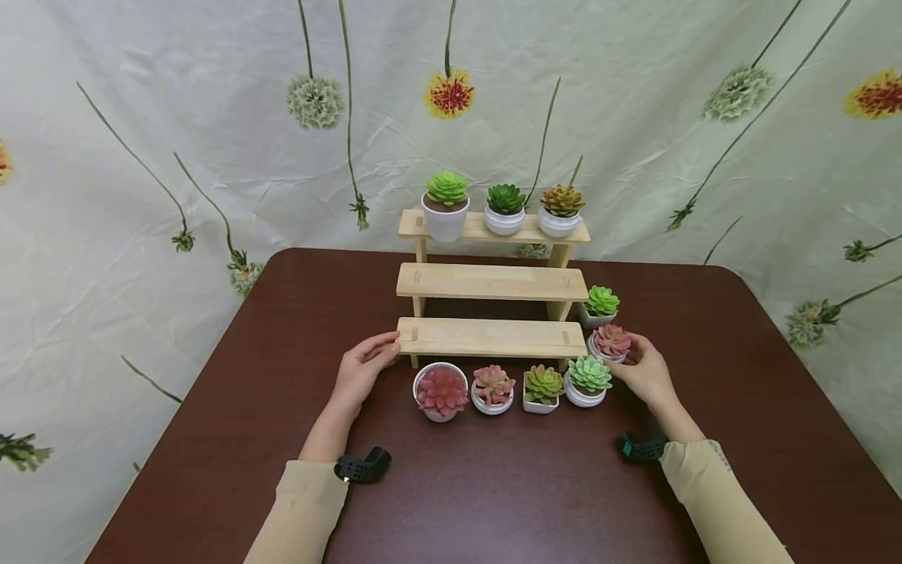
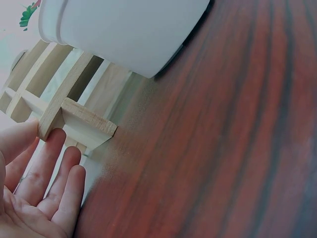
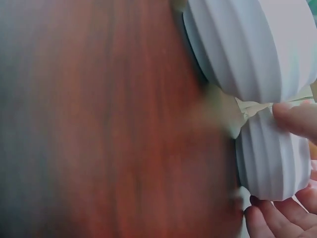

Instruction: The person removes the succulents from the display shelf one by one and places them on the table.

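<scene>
My left hand [image 1: 362,374] pinches the left end of the lowest shelf of a three-tier wooden stand [image 1: 493,337]; in the left wrist view, thumb and forefinger meet at the board's end [image 2: 54,114]. At the stand's right, my right hand [image 1: 644,372] grips a white ribbed pot with a pink succulent [image 1: 611,341]. The right wrist view shows thumb and fingers around that pot [image 3: 272,156], with a larger-looking ribbed pot [image 3: 247,44] beside it. A mint-green succulent [image 1: 589,374] stands just in front of the held one, a bright green one [image 1: 600,301] behind it.
On the top shelf [image 1: 521,227] stand three potted succulents. In front of the stand are a dark pink succulent [image 1: 442,390], a light pink one [image 1: 492,385] and a yellow-green one [image 1: 543,385]. A flowered cloth [image 1: 232,102] hangs behind the brown table [image 1: 479,486].
</scene>
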A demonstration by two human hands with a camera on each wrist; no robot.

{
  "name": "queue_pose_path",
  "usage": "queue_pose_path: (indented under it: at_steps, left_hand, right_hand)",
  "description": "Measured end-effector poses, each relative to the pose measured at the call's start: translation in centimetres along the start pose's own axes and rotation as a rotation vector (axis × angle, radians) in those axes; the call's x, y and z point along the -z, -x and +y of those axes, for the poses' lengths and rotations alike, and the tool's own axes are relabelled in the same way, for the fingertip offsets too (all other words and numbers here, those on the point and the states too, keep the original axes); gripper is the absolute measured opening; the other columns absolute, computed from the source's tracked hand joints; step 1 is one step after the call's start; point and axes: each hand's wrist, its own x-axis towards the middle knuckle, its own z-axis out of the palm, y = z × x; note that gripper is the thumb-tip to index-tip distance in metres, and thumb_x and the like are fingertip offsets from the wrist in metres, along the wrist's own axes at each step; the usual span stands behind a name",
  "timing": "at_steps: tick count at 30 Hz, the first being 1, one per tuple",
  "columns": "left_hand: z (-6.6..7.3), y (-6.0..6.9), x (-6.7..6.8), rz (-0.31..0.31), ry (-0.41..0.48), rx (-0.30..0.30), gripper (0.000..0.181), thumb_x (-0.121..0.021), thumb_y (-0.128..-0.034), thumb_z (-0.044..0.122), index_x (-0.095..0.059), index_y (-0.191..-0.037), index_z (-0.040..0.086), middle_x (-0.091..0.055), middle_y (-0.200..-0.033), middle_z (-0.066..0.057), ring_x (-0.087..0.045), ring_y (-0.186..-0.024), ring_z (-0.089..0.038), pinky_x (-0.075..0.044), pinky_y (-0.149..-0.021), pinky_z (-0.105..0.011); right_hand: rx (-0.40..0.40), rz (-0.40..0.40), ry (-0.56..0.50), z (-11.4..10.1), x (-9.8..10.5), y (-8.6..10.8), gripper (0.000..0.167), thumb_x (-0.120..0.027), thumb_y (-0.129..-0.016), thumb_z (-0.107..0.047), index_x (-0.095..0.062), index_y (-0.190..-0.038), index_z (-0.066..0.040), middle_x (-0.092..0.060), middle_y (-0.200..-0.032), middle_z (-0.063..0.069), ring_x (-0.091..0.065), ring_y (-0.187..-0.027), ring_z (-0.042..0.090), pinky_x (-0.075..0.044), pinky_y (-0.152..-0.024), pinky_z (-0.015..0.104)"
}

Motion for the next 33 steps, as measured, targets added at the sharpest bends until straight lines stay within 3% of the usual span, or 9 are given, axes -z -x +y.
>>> queue_pose_path:
  at_steps: [9,14,19,33]
  left_hand:
    - [-0.1,0.0,0.1,0.0,-0.006,-0.004,0.035,-0.064,-0.0898,0.011,-0.06,-0.121,-0.004,-0.068,-0.102,-0.008,-0.063,-0.087,-0.006,-0.052,-0.082,-0.024]
    - [0.0,0.1,0.1,-0.001,0.008,-0.011,0.034,-0.064,-0.0898,0.009,-0.06,-0.121,-0.004,-0.068,-0.1,-0.006,-0.064,-0.086,-0.006,-0.052,-0.082,-0.024]
    - [0.0,0.1,0.1,-0.003,0.007,-0.012,0.034,-0.064,-0.0897,0.009,-0.06,-0.121,-0.004,-0.069,-0.099,-0.004,-0.064,-0.086,-0.005,-0.052,-0.082,-0.024]
    - [0.0,0.0,0.0,-0.009,-0.006,-0.009,0.035,-0.063,-0.0905,0.012,-0.06,-0.121,-0.004,-0.068,-0.103,-0.006,-0.063,-0.088,-0.005,-0.052,-0.081,-0.024]
  right_hand:
    - [-0.012,0.044,-0.011,-1.5,0.7,-0.3,0.081,-0.076,-0.08,-0.031,-0.033,-0.138,0.006,-0.041,-0.135,0.029,-0.043,-0.122,0.041,-0.039,-0.1,0.05]
    - [0.022,0.059,-0.027,-2.3,1.1,-0.6,0.08,-0.076,-0.08,-0.03,-0.034,-0.138,0.005,-0.043,-0.135,0.027,-0.044,-0.123,0.038,-0.04,-0.101,0.045]
    - [0.054,0.053,-0.061,-3.7,1.8,-0.8,0.081,-0.075,-0.081,-0.026,-0.03,-0.14,0.007,-0.039,-0.138,0.028,-0.04,-0.126,0.04,-0.034,-0.103,0.049]
    - [0.104,0.086,-0.06,-7.1,2.5,-2.3,0.083,-0.075,-0.08,-0.03,-0.03,-0.142,0.003,-0.039,-0.14,0.022,-0.04,-0.127,0.035,-0.034,-0.106,0.044]
